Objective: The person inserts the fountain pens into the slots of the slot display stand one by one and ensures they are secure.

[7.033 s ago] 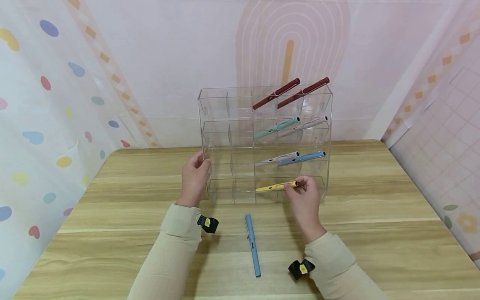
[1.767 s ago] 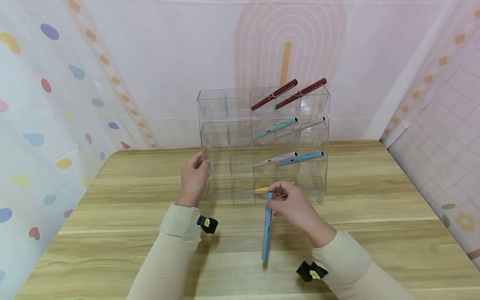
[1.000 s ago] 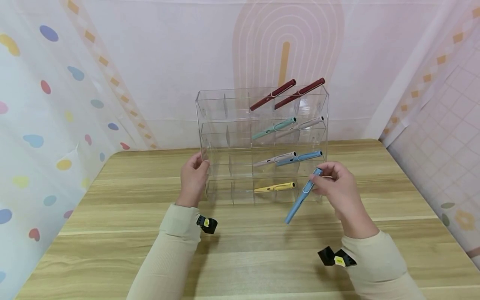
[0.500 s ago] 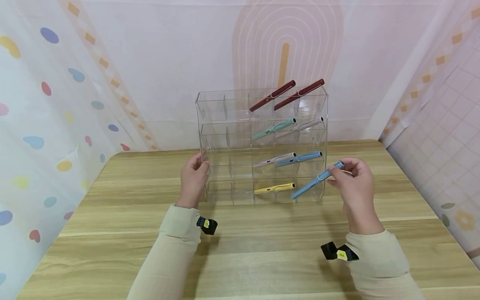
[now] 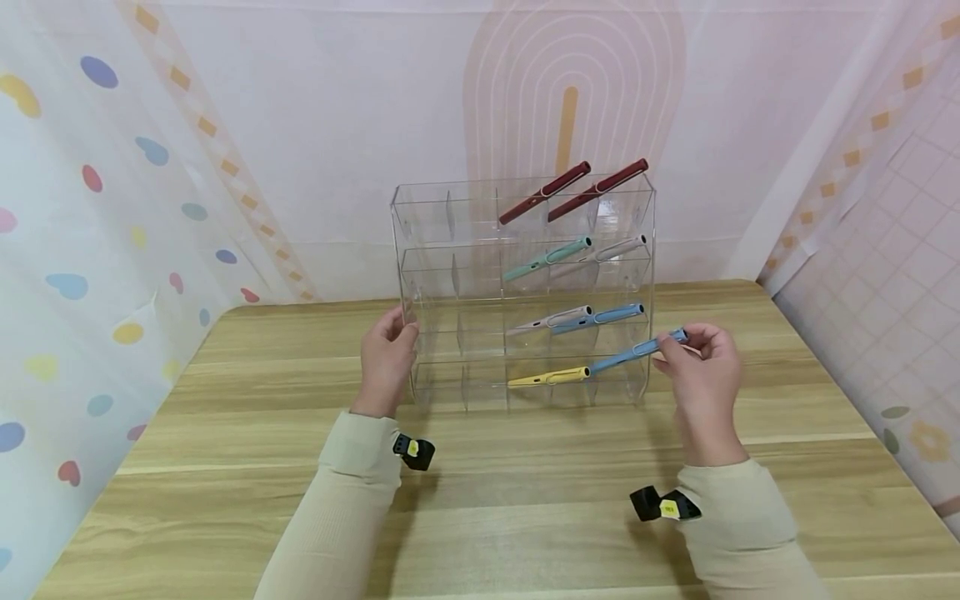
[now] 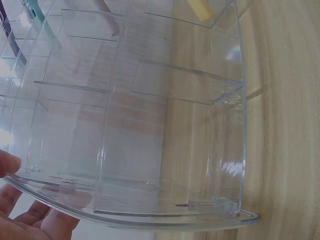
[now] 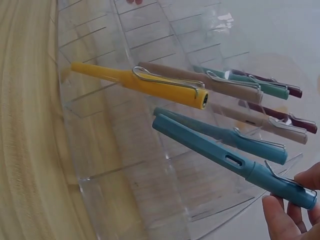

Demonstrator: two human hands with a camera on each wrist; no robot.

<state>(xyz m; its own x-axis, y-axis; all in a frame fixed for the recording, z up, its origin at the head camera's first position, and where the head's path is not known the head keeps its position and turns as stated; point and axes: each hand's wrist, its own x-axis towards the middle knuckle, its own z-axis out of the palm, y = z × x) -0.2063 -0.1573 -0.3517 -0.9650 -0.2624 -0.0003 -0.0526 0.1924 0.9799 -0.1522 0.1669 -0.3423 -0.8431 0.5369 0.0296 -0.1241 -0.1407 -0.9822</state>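
Note:
A clear acrylic pen rack (image 5: 483,385) with several tiers stands upright on the table. My left hand (image 5: 386,358) grips its left side panel, the thumb (image 6: 9,163) on one face and the fingers on the other. With thumb and fingers, my right hand (image 5: 705,383) pinches the cap end of a blue pen (image 5: 630,357). This pen slants down to the left, its far end at the lowest tier beside the yellow pen's (image 5: 547,377) cap. Whether it touches the rack cannot be told. The right wrist view shows the held blue pen in front of another blue pen (image 7: 250,146).
Two dark red pens (image 5: 546,193) lean in the top tier. Below are a green pen (image 5: 547,258) and a pale pen (image 5: 607,252), then a pinkish pen (image 5: 551,320) beside the racked blue pen (image 5: 607,315). A patterned cloth (image 5: 337,125) hangs behind the wooden table (image 5: 517,517).
My right hand left the yellow pen in the lowest tier, picked the blue pen off the table, and carried it right and up to the rack's lower right. My left hand stayed on the rack.

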